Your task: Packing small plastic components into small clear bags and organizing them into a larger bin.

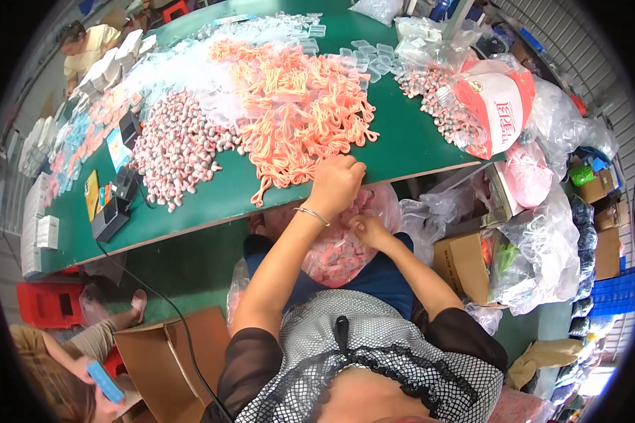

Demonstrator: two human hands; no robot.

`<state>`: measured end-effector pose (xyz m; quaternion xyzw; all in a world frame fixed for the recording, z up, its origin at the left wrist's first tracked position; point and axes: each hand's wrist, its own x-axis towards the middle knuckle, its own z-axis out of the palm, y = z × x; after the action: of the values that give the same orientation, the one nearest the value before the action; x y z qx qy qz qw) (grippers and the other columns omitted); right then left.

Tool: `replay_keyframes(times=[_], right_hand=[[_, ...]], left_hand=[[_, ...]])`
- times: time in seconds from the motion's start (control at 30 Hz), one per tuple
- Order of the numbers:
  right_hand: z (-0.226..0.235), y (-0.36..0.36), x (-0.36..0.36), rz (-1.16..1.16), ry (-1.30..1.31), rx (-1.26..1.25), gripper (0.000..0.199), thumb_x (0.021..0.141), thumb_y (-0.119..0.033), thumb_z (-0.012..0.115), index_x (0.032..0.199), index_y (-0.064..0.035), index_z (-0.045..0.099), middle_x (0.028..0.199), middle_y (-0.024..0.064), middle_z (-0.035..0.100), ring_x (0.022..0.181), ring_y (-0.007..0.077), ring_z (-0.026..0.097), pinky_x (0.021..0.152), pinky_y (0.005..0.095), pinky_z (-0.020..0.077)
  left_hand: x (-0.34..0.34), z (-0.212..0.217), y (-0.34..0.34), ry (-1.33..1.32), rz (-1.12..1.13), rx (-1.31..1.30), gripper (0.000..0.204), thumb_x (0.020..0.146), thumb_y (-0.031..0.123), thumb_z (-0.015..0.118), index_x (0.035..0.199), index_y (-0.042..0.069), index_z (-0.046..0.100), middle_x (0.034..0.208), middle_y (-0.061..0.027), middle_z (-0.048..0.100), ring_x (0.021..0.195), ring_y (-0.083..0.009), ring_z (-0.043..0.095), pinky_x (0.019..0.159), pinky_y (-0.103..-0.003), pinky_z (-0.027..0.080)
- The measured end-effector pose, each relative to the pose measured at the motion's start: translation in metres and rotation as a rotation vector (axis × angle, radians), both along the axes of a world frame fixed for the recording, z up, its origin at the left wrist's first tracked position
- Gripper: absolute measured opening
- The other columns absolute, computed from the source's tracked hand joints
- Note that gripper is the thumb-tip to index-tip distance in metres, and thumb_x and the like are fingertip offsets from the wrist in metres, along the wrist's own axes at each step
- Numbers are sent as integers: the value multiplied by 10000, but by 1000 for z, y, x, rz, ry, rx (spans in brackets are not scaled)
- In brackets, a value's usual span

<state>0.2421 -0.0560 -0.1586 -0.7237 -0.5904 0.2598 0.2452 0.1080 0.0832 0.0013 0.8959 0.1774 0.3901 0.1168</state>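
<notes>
My left hand (337, 185), with a bangle at its wrist, is closed at the front edge of the table, beside a heap of looped orange cords (310, 106). What its fingers hold, if anything, is hidden. Lower and to the right, my right hand (372, 231) has its fingers pinched together over a clear plastic bag (384, 201) on my lap. Whatever is between those fingers is too small to make out. Inside the bag lie many small pink pieces (342, 255). Left of the cords, a pile of small grey-and-pink pieces (173, 144) covers part of the green table (402, 151).
Clear plastic cases (374, 58) lie behind the cords. A red-and-white bag (497, 106) spills grey-and-pink pieces at the right. A black box (111, 218) stands on the left, its cable hanging down. Cardboard boxes (462, 264) flank me. Other people (88, 49) sit at the left.
</notes>
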Motion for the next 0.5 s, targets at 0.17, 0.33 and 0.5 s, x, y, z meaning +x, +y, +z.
replay_keyframes(times=[0.17,0.33,0.5], right_hand=[[182,35,54,143,422,122,93,874,-100,647,903,-15,673,798,9,651,745,81,595,664,263,494],[192,162,164,-158,-433,627,209,813,-101,680,1017,-60,654,1038,98,671,960,269,618,848,369,480],[156,269,201,-368,-646,526,471,803,-258,712,1230,-115,576,1234,100,610,1186,316,512,992,525,381]], left_hand=[[0,0,12,-22,-11,-89,88,760,99,676,836,56,665,793,-93,603,750,-301,611,668,-409,493],[3,6,11,-15,-68,-134,79,769,99,675,833,56,661,799,-92,590,748,-297,603,668,-408,482],[4,-1,10,11,-80,-150,96,770,110,676,848,58,658,807,-87,586,769,-284,603,677,-397,481]])
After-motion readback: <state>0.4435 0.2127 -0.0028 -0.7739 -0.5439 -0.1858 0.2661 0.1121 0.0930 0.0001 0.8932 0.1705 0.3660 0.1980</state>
